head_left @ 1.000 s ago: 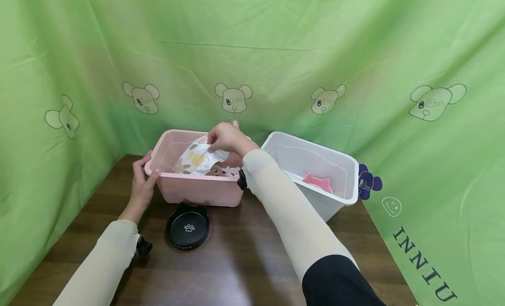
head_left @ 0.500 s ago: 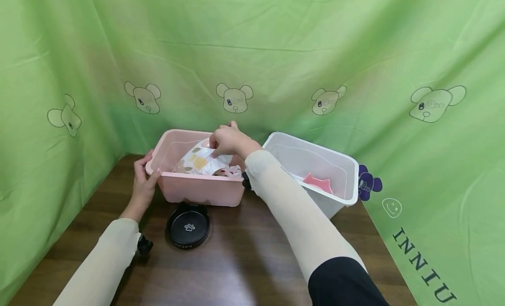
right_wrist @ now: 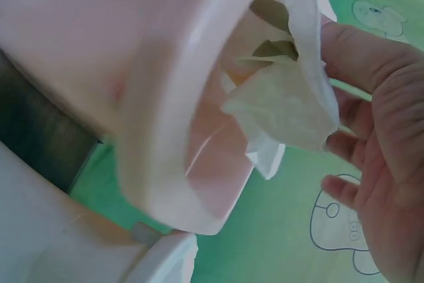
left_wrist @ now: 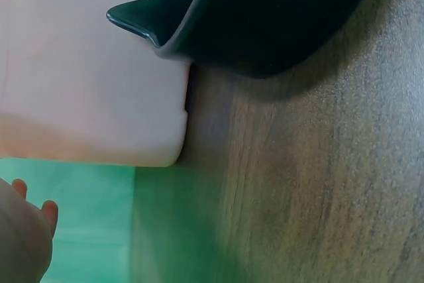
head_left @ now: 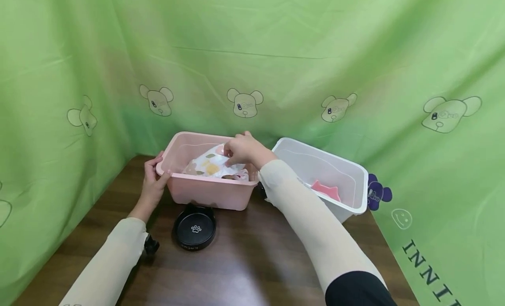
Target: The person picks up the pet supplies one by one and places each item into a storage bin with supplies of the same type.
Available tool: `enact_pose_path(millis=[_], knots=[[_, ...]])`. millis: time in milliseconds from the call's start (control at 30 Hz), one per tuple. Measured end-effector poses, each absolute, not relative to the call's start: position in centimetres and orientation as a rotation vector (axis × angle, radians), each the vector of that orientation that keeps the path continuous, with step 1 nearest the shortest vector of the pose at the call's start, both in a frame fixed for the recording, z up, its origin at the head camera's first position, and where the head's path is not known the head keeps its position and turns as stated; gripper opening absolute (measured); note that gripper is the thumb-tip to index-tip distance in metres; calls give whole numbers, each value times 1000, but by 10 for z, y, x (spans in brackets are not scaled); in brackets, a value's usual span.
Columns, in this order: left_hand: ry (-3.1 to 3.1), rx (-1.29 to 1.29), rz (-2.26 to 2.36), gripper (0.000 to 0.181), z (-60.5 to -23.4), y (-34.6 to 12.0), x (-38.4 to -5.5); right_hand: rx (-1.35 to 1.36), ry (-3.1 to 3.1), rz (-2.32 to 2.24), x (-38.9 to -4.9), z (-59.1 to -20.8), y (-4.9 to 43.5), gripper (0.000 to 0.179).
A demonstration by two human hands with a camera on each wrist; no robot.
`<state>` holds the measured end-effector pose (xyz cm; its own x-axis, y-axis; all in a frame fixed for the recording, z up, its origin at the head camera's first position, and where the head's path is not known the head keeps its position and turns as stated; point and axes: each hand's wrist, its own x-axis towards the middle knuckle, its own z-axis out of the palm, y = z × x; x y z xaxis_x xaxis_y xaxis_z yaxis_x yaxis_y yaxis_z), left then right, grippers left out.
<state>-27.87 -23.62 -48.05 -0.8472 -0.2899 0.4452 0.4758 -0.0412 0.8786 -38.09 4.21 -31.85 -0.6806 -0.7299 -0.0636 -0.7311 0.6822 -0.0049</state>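
Observation:
At the far side of the table stands a pink plastic bin (head_left: 209,192). My left hand (head_left: 151,183) grips its near left corner, thumb in front and fingers on the outer left side; only part of that hand (left_wrist: 23,236) shows in the left wrist view. My right hand (head_left: 246,149) is over the bin's right part and pinches a white cloth (head_left: 211,163) printed with yellow, green and pink shapes. In the right wrist view the thumb and fingers (right_wrist: 351,48) hold the edge of the cloth (right_wrist: 285,101). Beneath it lies another fabric (head_left: 240,175) with red spots, mostly covered.
A black pet bowl (head_left: 195,229) with a paw print stands close in front of the pink bin. To the right, a white bin (head_left: 315,154) holds a pink piece (head_left: 325,191) with pointed corners. Green curtain (head_left: 244,43) hangs behind the wooden table (head_left: 236,262).
My right hand has lowered slightly and moved right with the cloth, which now covers more of the fabric beneath. The left hand keeps its grip on the bin. The head view has shifted a little.

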Motion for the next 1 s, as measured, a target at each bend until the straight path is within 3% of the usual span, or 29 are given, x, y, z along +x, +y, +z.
enact_pose_path(millis=[333,1000], knots=[[-1743,-208,-1931,48,-483,-236,-284,-1194,2986,4,-367,-328,69,46],[-1692,-215,-1938,47,-485,-235,-284,-1207,3132,-727,-314,-360,84,42]])
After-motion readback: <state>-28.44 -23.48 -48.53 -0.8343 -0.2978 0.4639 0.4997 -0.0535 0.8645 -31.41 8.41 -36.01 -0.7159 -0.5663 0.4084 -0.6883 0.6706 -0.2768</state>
